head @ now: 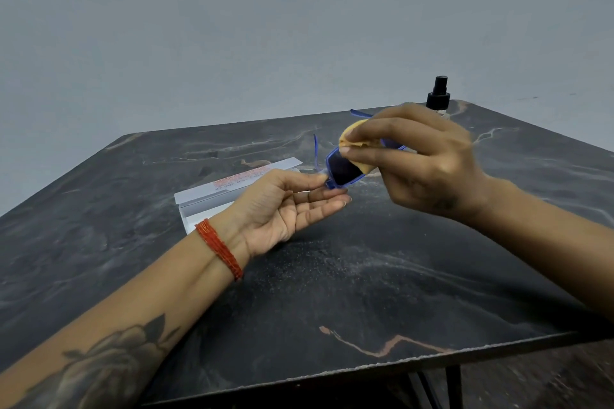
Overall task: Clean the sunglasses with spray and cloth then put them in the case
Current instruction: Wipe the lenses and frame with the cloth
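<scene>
Head view, looking down over my forearms onto the dark marbled desk [332,276]. My left hand [285,206] lies palm up near the centre of the frame, its fingers [327,204] loosely spread, with only the thumb and forefinger tips closed on the lower corner of the blue-framed sunglasses [344,171]. The sunglasses are held up off the desk, tilted, with their arms open and pointing away from me toward 12 o'clock. At 3 o'clock from that hand, my right hand [428,166] grips the yellow cloth [357,149]: its fingers [375,134] are pinched shut, folding the cloth over the upper edge of the frame so that it covers part of the dark lens, thumb on one side and fingertips on the other.

At 9 o'clock from the sunglasses, partly hidden behind my left palm, the white cardboard case [216,196] lies flat on the desk with its end flap open; I cannot tell what, if anything, is inside. At 1 o'clock, behind my right hand, the spray bottle [438,95] stands upright at the far desk edge, black pump top showing; its body is mostly hidden, so its contents are unclear. A red thread bracelet [219,249] wraps my left wrist.
</scene>
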`<control>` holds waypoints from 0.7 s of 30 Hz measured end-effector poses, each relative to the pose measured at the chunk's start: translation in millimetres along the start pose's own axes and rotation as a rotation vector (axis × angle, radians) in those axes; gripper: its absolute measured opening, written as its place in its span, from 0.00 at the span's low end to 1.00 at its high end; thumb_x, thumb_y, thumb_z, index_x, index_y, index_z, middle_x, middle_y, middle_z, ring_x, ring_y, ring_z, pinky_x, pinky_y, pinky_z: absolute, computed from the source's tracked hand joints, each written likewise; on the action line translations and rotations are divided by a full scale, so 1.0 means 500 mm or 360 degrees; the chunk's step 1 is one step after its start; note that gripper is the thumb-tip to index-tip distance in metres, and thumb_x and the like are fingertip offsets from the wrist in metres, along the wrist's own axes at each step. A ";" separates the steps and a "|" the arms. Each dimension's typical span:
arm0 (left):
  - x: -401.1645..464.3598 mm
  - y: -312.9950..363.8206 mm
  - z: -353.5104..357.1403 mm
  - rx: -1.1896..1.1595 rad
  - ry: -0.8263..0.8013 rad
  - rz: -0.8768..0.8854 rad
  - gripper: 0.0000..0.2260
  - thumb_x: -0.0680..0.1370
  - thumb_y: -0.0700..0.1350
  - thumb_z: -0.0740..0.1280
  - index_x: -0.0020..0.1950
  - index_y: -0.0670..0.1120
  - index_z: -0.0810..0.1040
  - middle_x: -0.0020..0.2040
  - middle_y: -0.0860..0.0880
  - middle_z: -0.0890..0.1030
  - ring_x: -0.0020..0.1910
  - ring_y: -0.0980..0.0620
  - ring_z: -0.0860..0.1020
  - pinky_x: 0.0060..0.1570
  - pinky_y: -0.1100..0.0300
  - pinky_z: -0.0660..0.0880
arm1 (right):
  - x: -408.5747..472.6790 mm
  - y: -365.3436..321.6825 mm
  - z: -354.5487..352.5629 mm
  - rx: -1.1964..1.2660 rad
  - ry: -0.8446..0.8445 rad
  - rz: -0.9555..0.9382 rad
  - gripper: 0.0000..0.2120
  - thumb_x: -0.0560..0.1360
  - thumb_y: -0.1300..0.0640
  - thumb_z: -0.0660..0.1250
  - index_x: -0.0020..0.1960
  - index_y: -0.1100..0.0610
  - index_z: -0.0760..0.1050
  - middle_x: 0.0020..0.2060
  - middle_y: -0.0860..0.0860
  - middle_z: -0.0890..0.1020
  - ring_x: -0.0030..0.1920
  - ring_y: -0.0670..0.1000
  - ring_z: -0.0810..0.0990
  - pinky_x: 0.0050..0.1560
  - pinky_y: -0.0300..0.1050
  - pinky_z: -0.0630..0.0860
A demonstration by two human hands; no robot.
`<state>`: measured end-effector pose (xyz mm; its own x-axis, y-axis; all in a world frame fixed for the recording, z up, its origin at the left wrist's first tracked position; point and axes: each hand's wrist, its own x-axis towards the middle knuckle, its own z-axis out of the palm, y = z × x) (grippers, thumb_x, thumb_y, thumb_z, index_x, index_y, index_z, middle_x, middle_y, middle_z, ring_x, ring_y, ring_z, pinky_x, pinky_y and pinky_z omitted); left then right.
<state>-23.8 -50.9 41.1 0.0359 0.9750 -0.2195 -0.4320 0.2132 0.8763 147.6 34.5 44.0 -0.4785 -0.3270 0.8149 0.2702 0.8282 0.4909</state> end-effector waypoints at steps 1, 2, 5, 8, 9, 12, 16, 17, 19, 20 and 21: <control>0.001 0.000 -0.001 0.0001 -0.0005 -0.0003 0.08 0.63 0.34 0.64 0.36 0.32 0.81 0.33 0.37 0.82 0.31 0.46 0.83 0.33 0.60 0.81 | 0.004 -0.001 0.003 -0.0004 -0.0020 -0.0044 0.12 0.73 0.73 0.62 0.43 0.65 0.84 0.42 0.58 0.84 0.38 0.58 0.81 0.42 0.45 0.77; 0.002 -0.001 -0.001 0.0008 -0.0011 -0.0003 0.08 0.63 0.34 0.64 0.34 0.32 0.81 0.33 0.38 0.82 0.31 0.46 0.83 0.33 0.60 0.81 | 0.007 -0.002 0.006 -0.0009 -0.0046 -0.0078 0.11 0.72 0.73 0.63 0.45 0.65 0.84 0.43 0.59 0.84 0.39 0.58 0.82 0.43 0.45 0.77; 0.005 -0.002 -0.004 0.0014 -0.0005 -0.0010 0.07 0.63 0.35 0.64 0.33 0.33 0.81 0.32 0.38 0.82 0.31 0.46 0.83 0.31 0.61 0.80 | -0.002 -0.013 0.013 0.0023 -0.0152 -0.0110 0.12 0.69 0.73 0.65 0.48 0.65 0.83 0.45 0.60 0.83 0.44 0.60 0.82 0.49 0.47 0.77; 0.011 -0.004 -0.007 0.0010 0.0002 -0.0015 0.07 0.64 0.34 0.64 0.34 0.34 0.81 0.33 0.39 0.82 0.32 0.48 0.83 0.33 0.60 0.81 | -0.026 -0.021 0.007 0.0123 -0.0302 -0.0091 0.11 0.71 0.65 0.68 0.52 0.66 0.81 0.50 0.61 0.82 0.50 0.60 0.80 0.55 0.49 0.76; 0.012 -0.005 -0.008 0.0018 -0.0001 -0.0019 0.07 0.64 0.34 0.64 0.33 0.34 0.82 0.33 0.40 0.82 0.32 0.48 0.83 0.33 0.60 0.81 | -0.033 -0.022 0.005 0.0141 -0.0334 -0.0087 0.11 0.72 0.62 0.70 0.53 0.66 0.81 0.50 0.61 0.82 0.50 0.60 0.80 0.56 0.49 0.76; 0.015 -0.006 -0.009 0.0025 -0.0007 -0.0028 0.07 0.64 0.34 0.64 0.34 0.34 0.82 0.34 0.39 0.82 0.33 0.47 0.83 0.33 0.60 0.81 | -0.040 -0.021 0.003 0.0141 -0.0274 -0.0050 0.08 0.72 0.63 0.72 0.49 0.65 0.83 0.49 0.59 0.83 0.48 0.59 0.82 0.53 0.47 0.77; 0.013 -0.004 -0.010 0.0005 0.0037 -0.0018 0.08 0.63 0.33 0.64 0.36 0.32 0.81 0.33 0.37 0.82 0.32 0.46 0.83 0.32 0.59 0.81 | -0.039 -0.015 0.001 0.0136 -0.0173 0.0036 0.03 0.70 0.68 0.72 0.43 0.65 0.83 0.45 0.58 0.84 0.44 0.58 0.82 0.47 0.47 0.78; 0.013 -0.004 -0.010 0.0005 0.0045 -0.0012 0.08 0.63 0.33 0.64 0.38 0.32 0.80 0.33 0.37 0.82 0.31 0.46 0.83 0.32 0.59 0.81 | -0.038 -0.014 0.000 0.0128 -0.0151 0.0066 0.03 0.70 0.68 0.72 0.43 0.65 0.83 0.44 0.58 0.84 0.43 0.58 0.82 0.47 0.47 0.78; 0.013 -0.004 -0.010 0.0012 0.0051 -0.0005 0.09 0.63 0.34 0.64 0.40 0.31 0.79 0.33 0.37 0.82 0.31 0.46 0.83 0.31 0.60 0.80 | -0.035 -0.013 0.001 0.0094 -0.0097 0.0120 0.03 0.70 0.68 0.72 0.44 0.66 0.83 0.44 0.59 0.84 0.43 0.58 0.82 0.48 0.46 0.78; 0.013 -0.005 -0.010 0.0018 0.0046 -0.0006 0.09 0.63 0.34 0.64 0.39 0.32 0.80 0.34 0.37 0.82 0.32 0.46 0.83 0.31 0.60 0.80 | -0.033 -0.015 0.004 0.0073 -0.0076 0.0136 0.04 0.71 0.67 0.72 0.45 0.66 0.83 0.45 0.59 0.84 0.43 0.59 0.82 0.49 0.46 0.78; 0.013 -0.006 -0.010 0.0026 0.0038 -0.0009 0.08 0.63 0.34 0.64 0.37 0.32 0.81 0.34 0.37 0.82 0.32 0.46 0.83 0.31 0.60 0.80 | -0.032 -0.019 0.008 0.0052 -0.0065 0.0139 0.04 0.71 0.67 0.72 0.46 0.66 0.83 0.46 0.59 0.84 0.44 0.59 0.82 0.49 0.47 0.78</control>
<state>-26.7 -45.6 35.1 0.0165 0.9720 -0.2346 -0.4171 0.2199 0.8819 149.3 33.8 25.2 -0.4879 -0.2348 0.8407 0.2851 0.8674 0.4077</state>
